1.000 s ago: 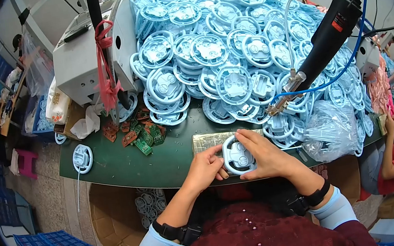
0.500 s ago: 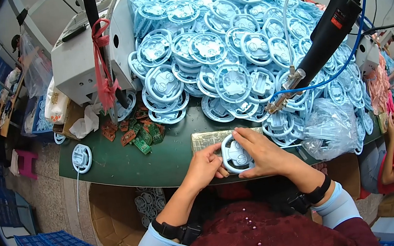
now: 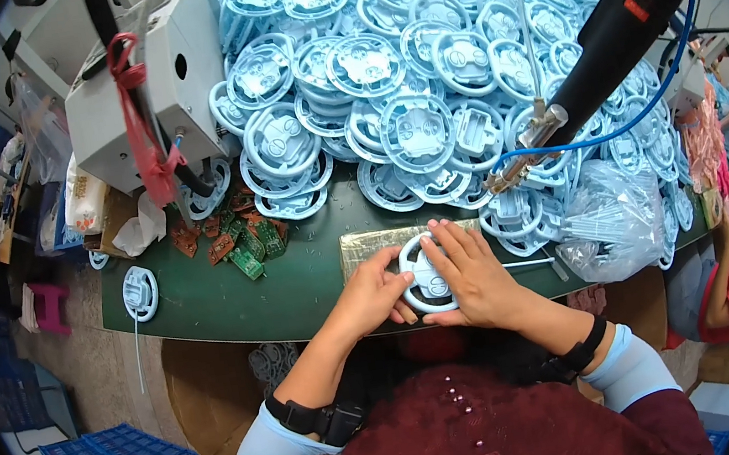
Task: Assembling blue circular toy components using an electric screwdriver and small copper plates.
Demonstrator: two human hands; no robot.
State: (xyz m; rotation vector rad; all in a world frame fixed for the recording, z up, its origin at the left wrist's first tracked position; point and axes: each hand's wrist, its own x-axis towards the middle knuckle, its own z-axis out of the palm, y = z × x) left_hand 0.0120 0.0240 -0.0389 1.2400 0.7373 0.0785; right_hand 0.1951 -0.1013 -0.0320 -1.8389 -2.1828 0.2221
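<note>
1. The left hand (image 3: 370, 293) pinches the left rim of a light-blue toy steering wheel (image 3: 427, 282); the right hand (image 3: 474, 276) grasps its right side, fingers spread over the face. The wheel is near the front edge of the green worktable (image 3: 316, 275), beside a gold-toned metal block (image 3: 362, 243) (whether it rests on it, I cannot tell).
2. A loosened pinch could let the wheel tip over that edge.
3. Uneven pressure from the right fingers could skew it, the fault hidden beneath them.
4. A bump could slide parts off the heap of light-blue wheels (image 3: 364, 64) toward the block.
5. Lifting the right hand carelessly could strike the black power tool (image 3: 606, 30), its metal tip hanging near.
</note>
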